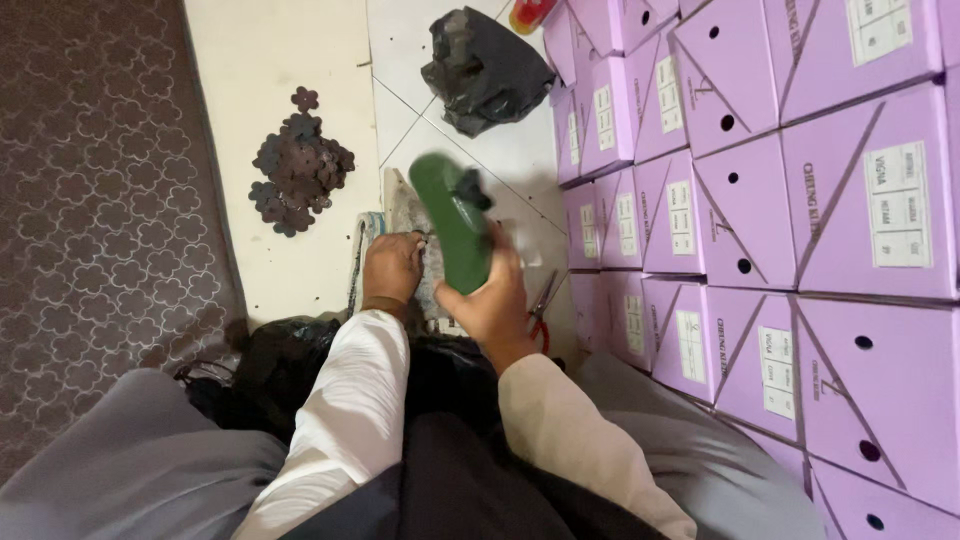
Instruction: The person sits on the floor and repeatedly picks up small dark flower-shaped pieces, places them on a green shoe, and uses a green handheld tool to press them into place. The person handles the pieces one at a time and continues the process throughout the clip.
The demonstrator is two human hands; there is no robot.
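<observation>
I see the right hand (492, 305) gripping a green shoe (452, 218); the left hand (392, 268) rests half-curled, holding nothing visible, on a rag (405, 205).

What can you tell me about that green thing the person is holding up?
The long green shoe-sole-shaped piece is flat, narrow and rounded at its far end, with a matte, rubbery-looking surface. A small dark piece sits on its upper right edge; motion blur hides what it is. It is raised off the floor, pointing away from the person and tilted slightly left. The right hand grips its near end, while the left hand rests apart from it on a pale grey cloth on the floor.
</observation>
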